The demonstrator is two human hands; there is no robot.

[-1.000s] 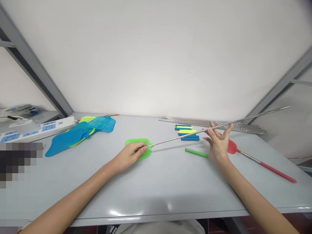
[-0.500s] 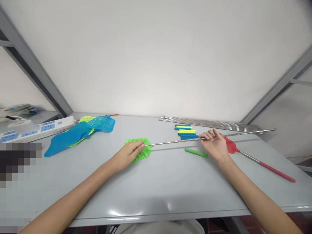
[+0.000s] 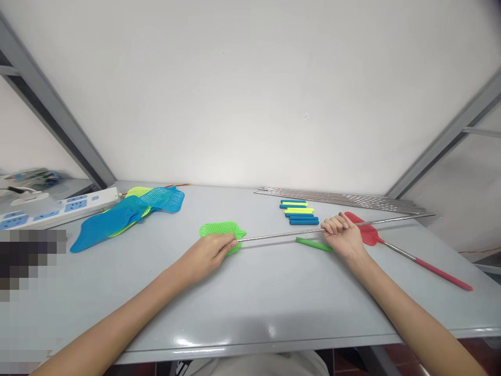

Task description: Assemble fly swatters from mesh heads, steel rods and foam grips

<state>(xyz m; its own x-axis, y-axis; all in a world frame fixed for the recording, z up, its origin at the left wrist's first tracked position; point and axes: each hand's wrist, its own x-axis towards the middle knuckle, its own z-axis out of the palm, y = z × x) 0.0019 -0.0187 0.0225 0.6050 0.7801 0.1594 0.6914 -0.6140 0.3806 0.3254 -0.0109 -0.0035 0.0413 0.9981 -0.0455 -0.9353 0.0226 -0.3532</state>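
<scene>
A long thin metal rod (image 3: 279, 235) runs between my two hands, slanting slightly up to the right. My left hand (image 3: 215, 249) pinches its left end over a bright green perforated fly swatter head (image 3: 221, 228), which lies on the table partly covered by the hand. Farther right, my right hand (image 3: 342, 234) has its fingers curled around the rod, palm turned up. Beyond it the rod's far end reaches past a red fly swatter (image 3: 367, 233) with a metal shaft and red handle. Just left of the right wrist lies a green handle tube (image 3: 313, 244).
Blue and yellow-green swatter heads (image 3: 113, 222) are piled at the left, near a white power strip (image 3: 94, 200). Several blue and yellow tubes (image 3: 303, 221) lie behind the rod. A bundle of metal rods (image 3: 324, 197) rests along the wall on the grey table (image 3: 250, 313).
The rod has come down a little and nearer to me. My right hand's fingers and thumb have closed around it. My left hand has shifted slightly toward me.
</scene>
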